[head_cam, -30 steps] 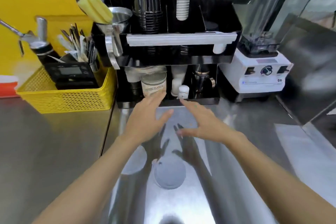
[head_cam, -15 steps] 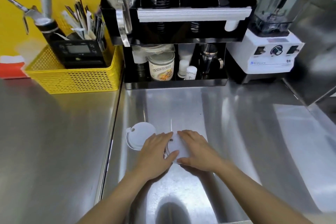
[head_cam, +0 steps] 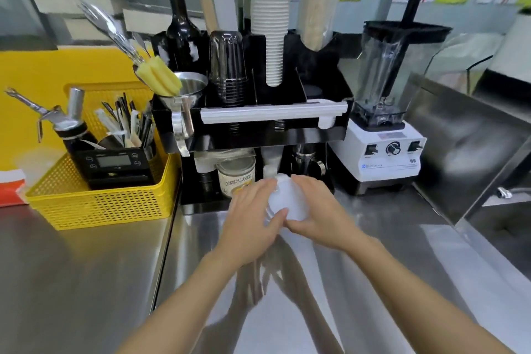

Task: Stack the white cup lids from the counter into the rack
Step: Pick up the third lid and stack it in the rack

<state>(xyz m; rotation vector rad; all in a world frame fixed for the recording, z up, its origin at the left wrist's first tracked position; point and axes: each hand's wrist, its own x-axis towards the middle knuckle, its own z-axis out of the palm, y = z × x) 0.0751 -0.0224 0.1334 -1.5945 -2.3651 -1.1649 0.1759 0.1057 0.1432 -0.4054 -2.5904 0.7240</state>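
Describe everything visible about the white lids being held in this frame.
The white lids look like thin, matte plastic, round, and motion-blurred, so their count cannot be told. They are tilted, lifted off the steel counter, just in front of the black rack and its lower shelf. The left hand grips them from the left, the right hand from the right, covering most of the edges.

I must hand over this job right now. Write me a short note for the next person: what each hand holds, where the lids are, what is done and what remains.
Left hand: closed on the near-left side of the white lid stack.
Right hand: closed on its right side.
The stack is held between both hands above the steel counter, just in front of the lower shelf of the black rack.
Done: lids are gathered and lifted.
Left: slide the stack into the rack and release. No other lids show on the counter in this view; check again.
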